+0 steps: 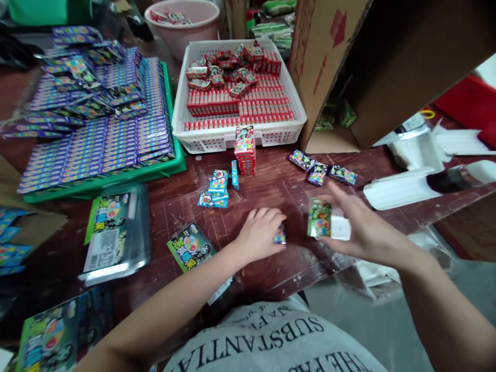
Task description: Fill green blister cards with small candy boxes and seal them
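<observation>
My left hand (260, 235) is low over the table, its fingers curled around a small dark purple packet (279, 236), mostly hidden under them. My right hand (360, 222) is slightly blurred, with thumb and fingers spread on either side of a small green box (320, 219); whether they touch it is unclear. A plain white surface (341, 228) shows between that box and my palm. Several small blue boxes (217, 188) lie beyond my left hand, near an upright stack of red boxes (245, 150). Beyond my right hand are three purple packets (318, 173).
A white basket (238, 135) of red boxes stands at the back, beside a green tray (170, 119) piled with purple ones. An open cardboard carton (318, 67) rises at right. Printed flat packages (191, 247) and clear sleeves (143, 227) lie left; a pink bucket (186, 36) stands behind.
</observation>
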Available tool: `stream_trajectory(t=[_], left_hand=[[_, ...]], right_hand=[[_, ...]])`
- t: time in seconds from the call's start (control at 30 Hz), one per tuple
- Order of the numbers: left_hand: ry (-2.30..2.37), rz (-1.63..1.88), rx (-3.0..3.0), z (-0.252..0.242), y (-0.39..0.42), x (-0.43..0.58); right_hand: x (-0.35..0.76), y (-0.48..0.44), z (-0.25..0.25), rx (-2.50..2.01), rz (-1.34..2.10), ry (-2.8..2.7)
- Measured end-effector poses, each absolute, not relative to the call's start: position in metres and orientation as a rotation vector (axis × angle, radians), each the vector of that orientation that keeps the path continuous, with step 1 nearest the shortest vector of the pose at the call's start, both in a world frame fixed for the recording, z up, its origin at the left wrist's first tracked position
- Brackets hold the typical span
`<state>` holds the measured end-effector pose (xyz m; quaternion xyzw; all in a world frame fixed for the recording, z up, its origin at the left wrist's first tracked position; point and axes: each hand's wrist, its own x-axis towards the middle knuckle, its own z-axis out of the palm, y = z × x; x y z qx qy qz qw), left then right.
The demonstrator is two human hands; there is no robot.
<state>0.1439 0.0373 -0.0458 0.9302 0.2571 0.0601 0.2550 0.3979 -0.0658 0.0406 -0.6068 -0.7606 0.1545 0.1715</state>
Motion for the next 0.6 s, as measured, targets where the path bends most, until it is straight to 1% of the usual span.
stream_trajectory(t=[0.13, 0.27, 0.37, 0.43, 0.5, 0.6], left_hand=[[0.804, 0.147, 2.522, -0.048, 0.041, 0.093], [0.83, 0.142, 2.576, -0.058, 0.036, 0.08], [0.842, 0.176, 2.582, -0.063, 0.034, 0.081], [0.85, 0.193, 2.575, -0.062, 0.034, 0.082], [0.857, 0.196, 2.565, -0.058, 0.033, 0.083], [0.869, 0.218, 2.545, -0.05, 0.033, 0.091]], right_hand=[[0.36, -0.047, 0.008, -1.589, 0.689, -2.318], [0.333, -0.023, -0.031, -1.443, 0.744, -2.421], [0.326, -0.019, -0.045, -1.391, 0.78, -2.408], [0.328, -0.019, -0.04, -1.371, 0.797, -2.399], [0.334, -0.015, -0.026, -1.351, 0.746, -2.392], [0.349, 0.013, 0.009, -1.379, 0.51, -2.267]])
